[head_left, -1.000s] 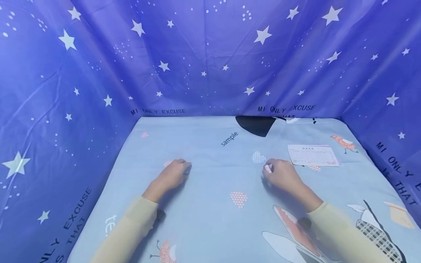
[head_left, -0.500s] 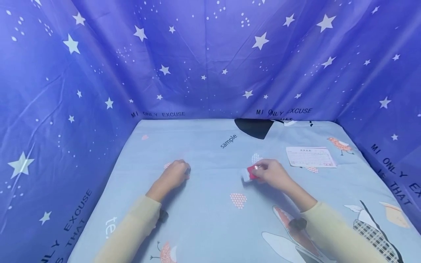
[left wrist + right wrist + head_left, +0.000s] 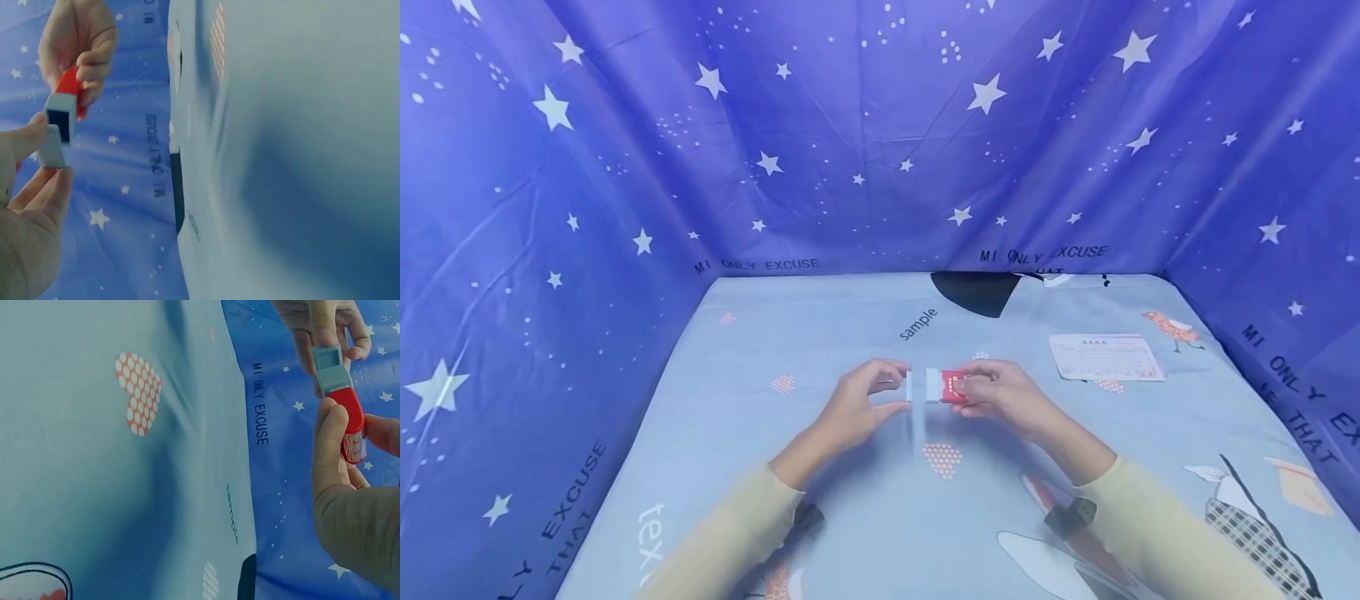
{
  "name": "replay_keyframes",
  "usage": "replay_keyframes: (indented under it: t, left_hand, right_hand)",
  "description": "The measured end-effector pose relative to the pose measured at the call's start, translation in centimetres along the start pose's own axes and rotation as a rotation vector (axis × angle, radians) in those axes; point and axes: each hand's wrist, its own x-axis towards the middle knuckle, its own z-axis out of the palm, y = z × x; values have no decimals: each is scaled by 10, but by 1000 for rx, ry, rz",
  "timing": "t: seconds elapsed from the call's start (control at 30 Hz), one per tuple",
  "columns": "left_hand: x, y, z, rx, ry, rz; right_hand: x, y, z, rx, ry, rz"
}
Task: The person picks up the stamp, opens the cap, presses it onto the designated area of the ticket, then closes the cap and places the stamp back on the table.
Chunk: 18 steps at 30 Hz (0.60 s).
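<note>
My right hand (image 3: 1009, 395) grips a small red stamp (image 3: 953, 386) with a pale grey block end pointing left. In the left wrist view a dark rectangular face shows on that pale end (image 3: 50, 106). Opposite it, my left hand (image 3: 856, 403) pinches a thin pale grey cap (image 3: 909, 386) between thumb and fingers. A narrow gap parts cap and stamp in the head view. From the right wrist the cap (image 3: 328, 358) looks like a shallow hollow rectangle, and a label is visible on the butt of the red handle. Both hands are held above the cloth.
A printed paper slip (image 3: 1107, 357) lies on the right of the light blue patterned cloth (image 3: 760, 325) covering the table. Blue curtain walls (image 3: 865, 125) with white stars stand at the back and both sides. A dark band sits at each wrist.
My left hand has moved right and now shows the cap in its pinch. The right hand has come left with the stamp. Cap and stamp now face each other.
</note>
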Motion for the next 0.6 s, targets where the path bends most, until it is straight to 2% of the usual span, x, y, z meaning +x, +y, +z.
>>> replay_keyframes:
  t: [0.27, 0.4, 0.6]
  left_hand:
    - [3, 8, 12, 11, 13, 124]
    - [5, 4, 17, 28, 18, 193]
    - [6, 1, 25, 104, 24, 287]
  right_hand:
    - [-7, -3, 0, -1, -21, -27]
    - [-9, -2, -1, -15, -30, -36]
    - [-14, -1, -5, -26, -33, -37]
